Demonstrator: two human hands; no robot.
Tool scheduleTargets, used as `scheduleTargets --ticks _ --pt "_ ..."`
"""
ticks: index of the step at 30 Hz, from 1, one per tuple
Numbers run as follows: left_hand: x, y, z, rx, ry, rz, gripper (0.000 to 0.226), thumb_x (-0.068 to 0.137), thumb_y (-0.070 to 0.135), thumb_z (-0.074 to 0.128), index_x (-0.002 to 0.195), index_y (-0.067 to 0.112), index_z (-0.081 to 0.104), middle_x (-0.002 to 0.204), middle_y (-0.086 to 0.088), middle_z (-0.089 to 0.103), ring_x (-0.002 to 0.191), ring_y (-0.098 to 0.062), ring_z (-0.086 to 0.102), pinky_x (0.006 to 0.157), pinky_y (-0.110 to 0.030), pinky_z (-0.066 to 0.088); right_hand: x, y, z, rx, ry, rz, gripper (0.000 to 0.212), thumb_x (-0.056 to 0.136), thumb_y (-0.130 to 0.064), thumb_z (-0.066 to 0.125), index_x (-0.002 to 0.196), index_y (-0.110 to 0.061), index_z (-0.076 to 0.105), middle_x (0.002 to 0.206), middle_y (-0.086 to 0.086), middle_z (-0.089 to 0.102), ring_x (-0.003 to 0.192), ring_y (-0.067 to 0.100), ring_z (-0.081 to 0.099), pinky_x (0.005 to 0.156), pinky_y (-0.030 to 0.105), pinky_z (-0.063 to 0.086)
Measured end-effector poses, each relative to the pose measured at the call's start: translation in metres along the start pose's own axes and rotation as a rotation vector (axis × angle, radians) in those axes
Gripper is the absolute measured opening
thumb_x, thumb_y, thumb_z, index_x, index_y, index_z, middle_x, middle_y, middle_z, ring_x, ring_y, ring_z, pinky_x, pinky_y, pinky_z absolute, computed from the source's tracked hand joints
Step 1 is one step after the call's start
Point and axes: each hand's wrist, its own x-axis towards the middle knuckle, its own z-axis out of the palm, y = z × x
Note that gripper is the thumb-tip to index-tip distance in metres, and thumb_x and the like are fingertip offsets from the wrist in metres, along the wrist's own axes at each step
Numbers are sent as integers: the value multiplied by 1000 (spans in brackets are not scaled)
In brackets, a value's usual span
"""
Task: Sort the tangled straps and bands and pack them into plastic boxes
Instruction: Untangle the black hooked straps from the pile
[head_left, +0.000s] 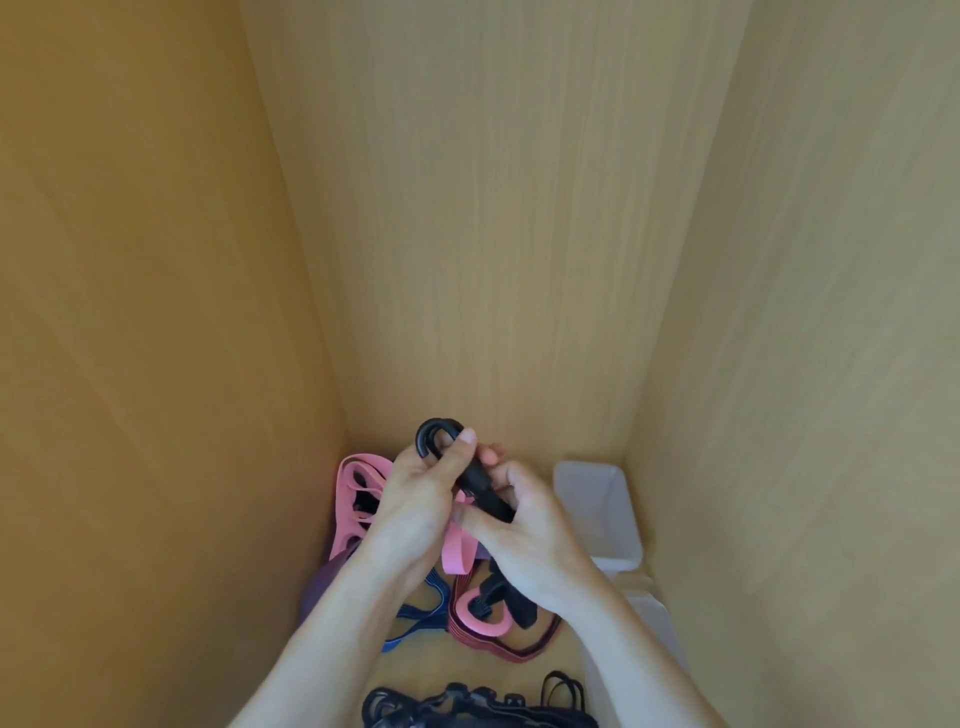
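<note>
Head view, looking down into a wooden compartment (493, 260). Both hands up over the middle of its floor, near the back wall. Curled round the upper part of a black strap (475, 480), the left hand (415, 499), one fingertip pressed against the hooked loop at the strap's top end. Pinching the lower end of the same strap, the right hand (524, 525), thumb across the front, fingers curled behind. Strap tilted, loop end up and to the left, clear of the floor. Just under the hands, a hanging pink strip (457, 553); cannot tell whether joined to the black strap.

In the back left corner, a pink band (353, 493) bunched in folds against the left wall. In front of it, along the left wall, a purple band (324, 577). Under the left forearm, a blue strap (421, 613) in loops. Beside that, under the right wrist, a dark red band (519, 652) in a long loop, with a pink piece (485, 618) and a short black piece (511, 597) on top. In the back right corner, a clear plastic box (597, 499), open side up. In front of it, along the right wall, a second clear box (649, 618), partly hidden by the right forearm. At the near edge, a dark tangle of straps (467, 706), a thin black band (563, 686) just to its right.
</note>
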Motion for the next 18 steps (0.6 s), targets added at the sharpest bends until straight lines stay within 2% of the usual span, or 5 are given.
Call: scheduleTargets --ticks 4,6,10,15,18 --pt "2 8 -6 -84 -24 -2 28 101 23 56 78 8 58 81 -16 66 88 -32 67 94 -60 54 -2 14 -1 -21 1 2 47 70 -52 75 104 -50 42 111 -8 67 85 9 72 75 30 60" --pt "4 10 -11 -137 -36 23 23 100 21 56 81 10 55 73 -7 58 82 -25 63 91 -50 56 -3 14 -8 -78 -129 16 33 80 -53 70 107 -39 56 103 -3 73 88 14 72 84 39 58" --pt "12 7 -23 -208 -3 21 17 101 16 54 87 8 51 72 -4 54 75 -21 62 100 -45 52 -10 14 -18 110 -339 87 34 91 -46 67 89 -12 66 78 5 68 69 15 65 67 27 52" --pt "13 -13 -44 -333 42 -93 26 103 16 51 83 6 64 81 -10 65 89 -28 71 95 -43 57 -11 19 -30 120 -487 144 16 86 -25 74 93 -14 65 63 -4 58 55 17 54 61 29 50" --pt "7 -32 -59 -260 97 -177 25 100 22 56 96 2 71 105 -19 73 107 -33 71 88 -38 60 -9 23 -35 -35 -462 160 34 85 -23 74 105 0 58 62 -4 57 55 17 55 60 32 48"
